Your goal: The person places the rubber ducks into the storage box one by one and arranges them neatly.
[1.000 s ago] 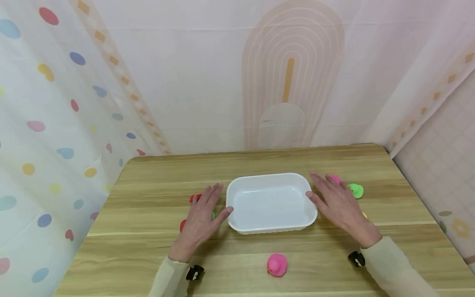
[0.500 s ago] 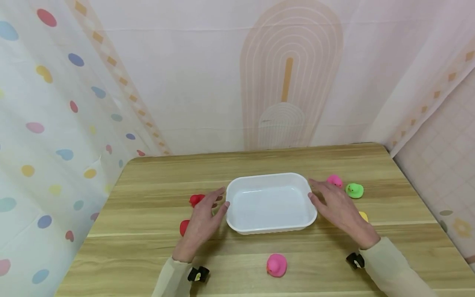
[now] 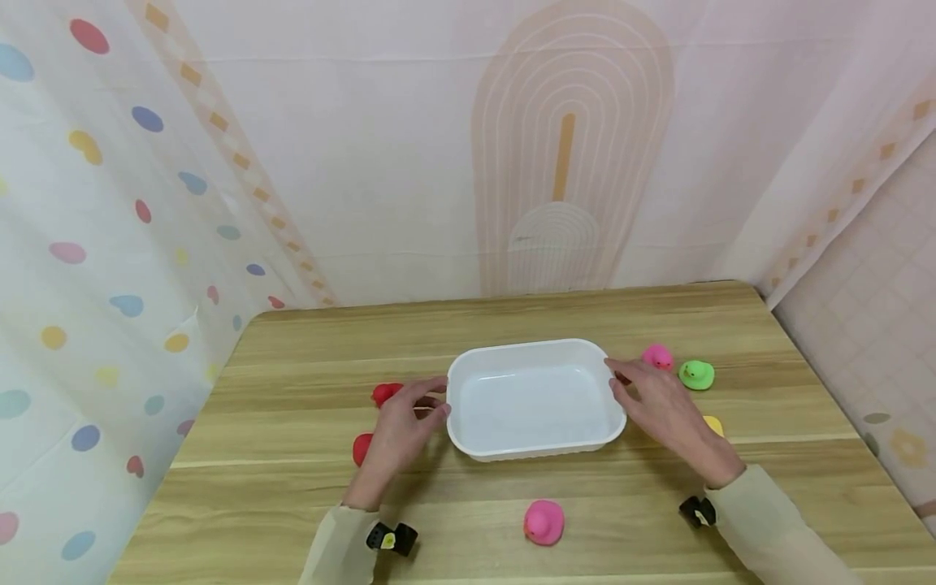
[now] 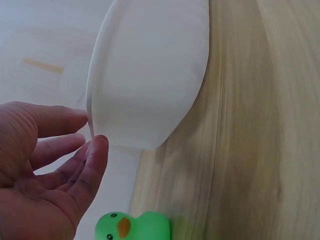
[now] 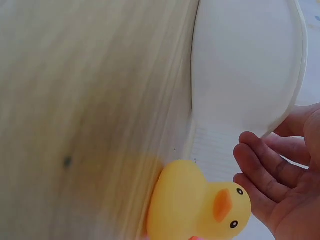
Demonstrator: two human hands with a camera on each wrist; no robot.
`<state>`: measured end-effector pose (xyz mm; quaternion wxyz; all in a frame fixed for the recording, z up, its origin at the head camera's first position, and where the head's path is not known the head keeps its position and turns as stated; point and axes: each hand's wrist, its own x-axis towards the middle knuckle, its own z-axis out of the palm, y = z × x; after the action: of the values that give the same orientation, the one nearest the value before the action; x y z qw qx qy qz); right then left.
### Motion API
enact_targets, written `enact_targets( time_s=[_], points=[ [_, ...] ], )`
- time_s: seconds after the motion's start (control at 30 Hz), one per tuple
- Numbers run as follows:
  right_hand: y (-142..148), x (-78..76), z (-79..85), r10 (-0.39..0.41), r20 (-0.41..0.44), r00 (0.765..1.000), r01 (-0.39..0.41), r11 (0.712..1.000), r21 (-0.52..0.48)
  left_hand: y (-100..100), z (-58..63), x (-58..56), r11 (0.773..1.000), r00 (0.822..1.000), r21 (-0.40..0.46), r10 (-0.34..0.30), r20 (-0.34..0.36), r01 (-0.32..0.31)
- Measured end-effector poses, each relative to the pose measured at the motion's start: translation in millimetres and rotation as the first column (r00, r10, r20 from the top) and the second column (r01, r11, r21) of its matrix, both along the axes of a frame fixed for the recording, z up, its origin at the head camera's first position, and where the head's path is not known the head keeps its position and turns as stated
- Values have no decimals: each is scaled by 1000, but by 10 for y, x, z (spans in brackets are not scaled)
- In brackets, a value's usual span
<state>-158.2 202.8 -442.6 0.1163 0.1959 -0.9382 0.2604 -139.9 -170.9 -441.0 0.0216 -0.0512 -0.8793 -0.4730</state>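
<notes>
A white rectangular plastic basin (image 3: 537, 406), bare inside, sits on the wooden table. At its left end my left hand (image 3: 402, 426) pinches the rim between thumb and fingers; the left wrist view shows the fingertips (image 4: 100, 145) against the edge of the basin (image 4: 150, 75). On the opposite end, my right hand (image 3: 661, 410) pinches the rim too, its curled fingers (image 5: 260, 155) under the edge in the right wrist view. Beside that hand lies a yellow rubber duck (image 5: 180, 210). Below the left hand, a green rubber duck (image 4: 135, 227) is partly visible.
Two red ducks, one farther back (image 3: 384, 394) and one nearer (image 3: 361, 448), lie left of the basin. A pink duck (image 3: 658, 356) and a green duck (image 3: 697, 374) are on the right. Another pink duck (image 3: 544, 522) lies in front. A patterned curtain (image 3: 395, 162) hangs behind the table.
Both hands have closed in from beside the basin, and their fingers have curled onto its two end rims. The basin and ducks stay in place.
</notes>
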Motion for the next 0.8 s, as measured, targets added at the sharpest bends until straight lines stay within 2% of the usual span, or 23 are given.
enact_targets(
  time_s=[0.2, 0.33, 0.43, 0.6, 0.8],
  points=[
    [161, 1, 73, -13, 42, 999, 15, 998, -56, 13, -27, -19, 1000, 1000, 22, 4, 28, -5],
    [382, 19, 155, -72, 43, 996, 75, 994, -85, 8, -55, -15, 999, 1000, 34, -4, 16, 3],
    [535, 18, 183, -118, 84, 989, 125, 988, -88, -8, -75, -12, 999, 1000, 47, -7, -5, 8],
    [744, -11, 142, -179, 136, 974, 193, 976, -98, -17, -86, -16, 998, 1000, 63, -4, -10, 4],
    [891, -64, 67, -209, 170, 963, 227, 970, -92, -11, -81, -3, 998, 1000, 67, 2, -3, -2]
  ],
)
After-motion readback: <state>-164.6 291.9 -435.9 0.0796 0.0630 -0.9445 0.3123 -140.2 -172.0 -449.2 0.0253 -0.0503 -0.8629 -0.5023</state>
